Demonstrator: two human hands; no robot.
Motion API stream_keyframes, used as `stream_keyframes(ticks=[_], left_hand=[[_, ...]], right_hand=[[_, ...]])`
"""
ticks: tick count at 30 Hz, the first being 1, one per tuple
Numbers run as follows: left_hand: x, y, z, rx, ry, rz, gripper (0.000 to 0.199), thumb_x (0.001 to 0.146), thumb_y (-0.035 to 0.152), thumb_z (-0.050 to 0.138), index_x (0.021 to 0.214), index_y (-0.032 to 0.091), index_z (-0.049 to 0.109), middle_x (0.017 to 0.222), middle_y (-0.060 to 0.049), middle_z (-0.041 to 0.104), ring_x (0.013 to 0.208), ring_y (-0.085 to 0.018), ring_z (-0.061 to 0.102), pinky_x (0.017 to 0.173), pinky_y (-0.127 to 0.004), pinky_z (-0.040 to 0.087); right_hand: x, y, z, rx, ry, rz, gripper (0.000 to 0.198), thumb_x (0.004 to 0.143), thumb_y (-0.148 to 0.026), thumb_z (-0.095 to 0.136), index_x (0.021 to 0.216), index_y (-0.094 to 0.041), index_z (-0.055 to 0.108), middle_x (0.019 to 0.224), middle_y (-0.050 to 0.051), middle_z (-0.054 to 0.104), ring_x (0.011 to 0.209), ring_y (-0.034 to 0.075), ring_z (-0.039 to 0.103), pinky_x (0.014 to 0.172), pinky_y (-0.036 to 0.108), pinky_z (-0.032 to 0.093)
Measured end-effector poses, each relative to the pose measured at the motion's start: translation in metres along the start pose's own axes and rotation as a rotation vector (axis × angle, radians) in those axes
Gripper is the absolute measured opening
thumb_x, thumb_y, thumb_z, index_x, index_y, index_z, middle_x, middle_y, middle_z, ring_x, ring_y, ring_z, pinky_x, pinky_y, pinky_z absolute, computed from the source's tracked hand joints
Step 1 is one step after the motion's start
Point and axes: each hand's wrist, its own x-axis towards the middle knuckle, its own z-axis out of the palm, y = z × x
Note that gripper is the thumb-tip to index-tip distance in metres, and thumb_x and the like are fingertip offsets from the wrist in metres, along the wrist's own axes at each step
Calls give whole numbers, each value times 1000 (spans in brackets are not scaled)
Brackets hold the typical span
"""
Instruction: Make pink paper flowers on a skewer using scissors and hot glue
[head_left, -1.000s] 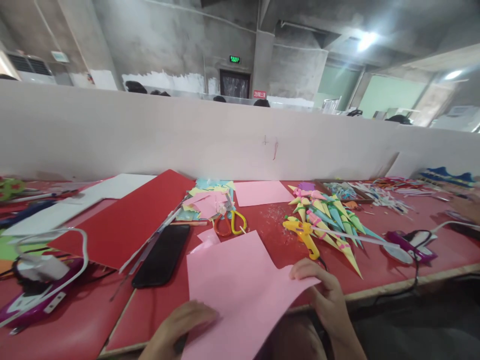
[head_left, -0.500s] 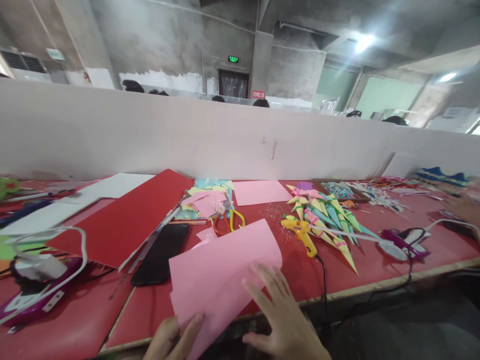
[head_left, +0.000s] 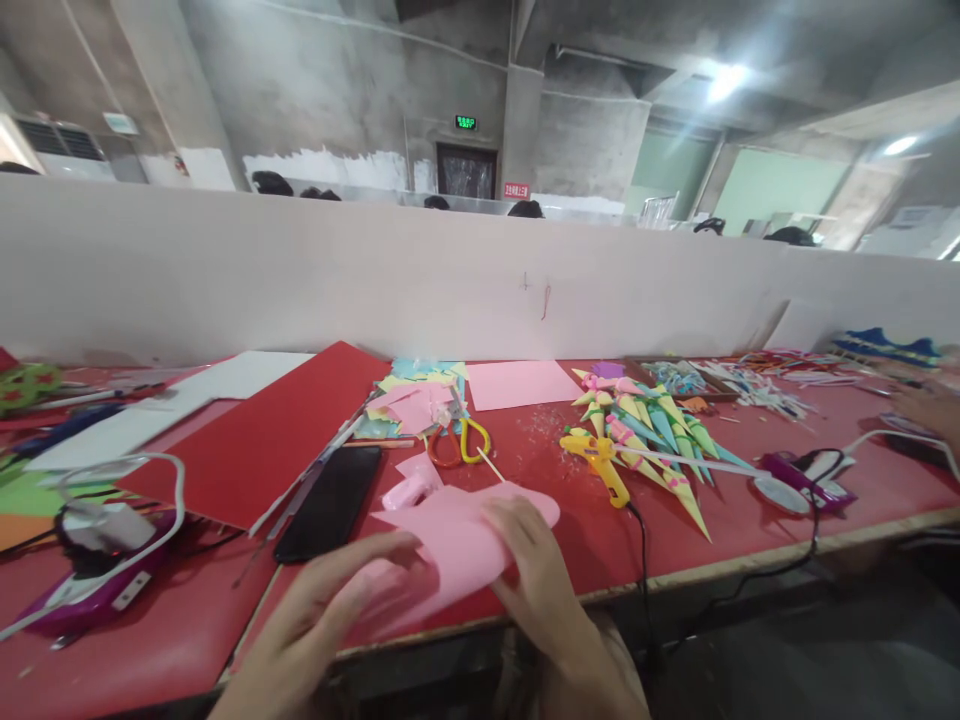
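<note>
Pink paper (head_left: pixel 465 555), curled over on itself, lay between both hands in the head view: the left hand (head_left: pixel 322 585) pinched its left edge, the right hand (head_left: pixel 536 570) clasped its right end. It seemed light, springy, easily creased — best held gently by the edges. Beyond the grip lay one flat sheet (head_left: pixel 521 387) and one pair of scissors (head_left: pixel 463 440); leftward, one phone (head_left: pixel 328 505); rightward, one glue gun (head_left: pixel 598 460) and heaped cones (head_left: pixel 656 430) — too many to count.
</note>
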Motion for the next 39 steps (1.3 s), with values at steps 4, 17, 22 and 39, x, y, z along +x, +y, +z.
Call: stream_keyframes(ticks=[4, 17, 22, 39], left_hand=[[19, -8, -16, 14, 141, 182, 48, 69, 42, 58, 115, 30, 49, 119, -3, 54, 115, -27, 45, 95, -39, 38], [75, -1, 30, -325, -52, -110, 43, 66, 49, 60, 87, 11, 59, 86, -10, 68, 78, -23, 63, 63, -28, 51], [85, -2, 28, -308, 34, -157, 39, 64, 50, 60, 75, 13, 61, 73, -4, 68, 62, -17, 61, 50, -22, 47], [96, -3, 16, -247, 153, -273, 38, 66, 54, 49, 66, 18, 62, 62, -1, 62, 71, -19, 58, 60, -23, 48]], right_hand=[[16, 0, -11, 247, 204, 151, 28, 80, -22, 47, 108, -22, 52, 101, 6, 61, 95, 19, 56, 82, 30, 45], [61, 27, 27, 1105, 284, 482, 25, 71, -29, 57, 94, -19, 60, 89, 4, 67, 83, 21, 61, 75, 33, 49], [74, 32, 18, 1022, 193, 447, 35, 73, -29, 60, 106, -19, 53, 101, 6, 64, 91, 20, 59, 81, 33, 47], [73, 45, 16, 827, 41, 520, 33, 78, -30, 53, 107, -16, 57, 101, 6, 64, 90, 21, 57, 82, 35, 44]])
